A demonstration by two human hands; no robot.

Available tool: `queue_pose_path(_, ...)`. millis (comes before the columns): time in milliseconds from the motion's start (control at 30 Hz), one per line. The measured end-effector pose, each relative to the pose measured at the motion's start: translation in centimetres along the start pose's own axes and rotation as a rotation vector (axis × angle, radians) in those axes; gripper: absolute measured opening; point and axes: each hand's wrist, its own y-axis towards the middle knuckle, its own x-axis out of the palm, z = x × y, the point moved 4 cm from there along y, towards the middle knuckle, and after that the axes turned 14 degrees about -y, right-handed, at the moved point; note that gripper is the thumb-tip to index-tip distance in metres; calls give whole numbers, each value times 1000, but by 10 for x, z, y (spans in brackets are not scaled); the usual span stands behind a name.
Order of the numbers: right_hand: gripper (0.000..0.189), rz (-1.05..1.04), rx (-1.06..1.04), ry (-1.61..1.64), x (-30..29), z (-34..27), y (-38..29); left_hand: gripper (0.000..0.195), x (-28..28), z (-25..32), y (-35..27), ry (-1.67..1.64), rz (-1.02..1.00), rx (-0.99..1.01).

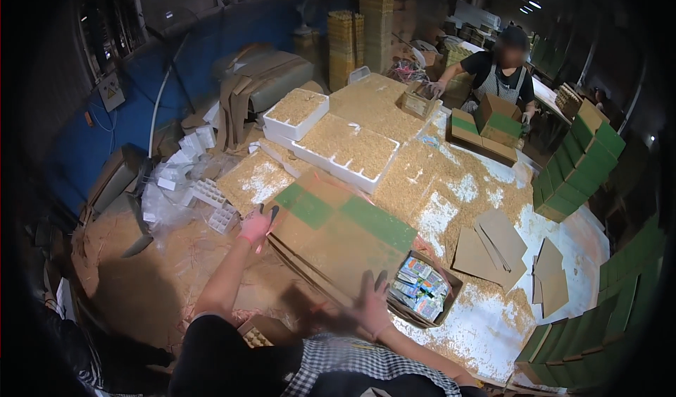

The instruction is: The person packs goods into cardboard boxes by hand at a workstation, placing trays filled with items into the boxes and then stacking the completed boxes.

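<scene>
A stack of flattened cardboard sheets with green printed panels [338,233] lies before me, pink plastic strap around its edges. My left hand [257,225], in a pink glove with dark fingertips, is at the stack's left corner beside a pink strap; its fingers are spread. My right hand [374,304], gloved alike and somewhat blurred, is at the near right edge, fingers apart, seemingly holding nothing. Just right of it stands an open cardboard box of printed packets [422,286]. Whether either palm touches the cardboard is hard to tell.
White foam trays of sawdust-like filling [364,172] stand beyond the stack. Folded cardboard pieces [491,249] lie to the right, near stacked green boxes [575,164]. Across the table a co-worker [501,74] handles cartons. An egg carton box [256,336] sits low by my body.
</scene>
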Motion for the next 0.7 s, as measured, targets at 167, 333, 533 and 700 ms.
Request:
queue_pose_path(167,51,35,-108,-302,-115,7,-19,48,-74,49,-20,160,-103,185)
queue_pose_path(333,32,262,-202,-221,-279,-10,13,58,-116,212,-121,22,214,950)
queue_pose_path(533,19,126,-149,-85,-339,6,20,62,-102,300,-158,228,160,1260)
queue_pose_path(700,21,-96,-218,-410,-295,65,44,62,-3,262,-103,413,-77,1242)
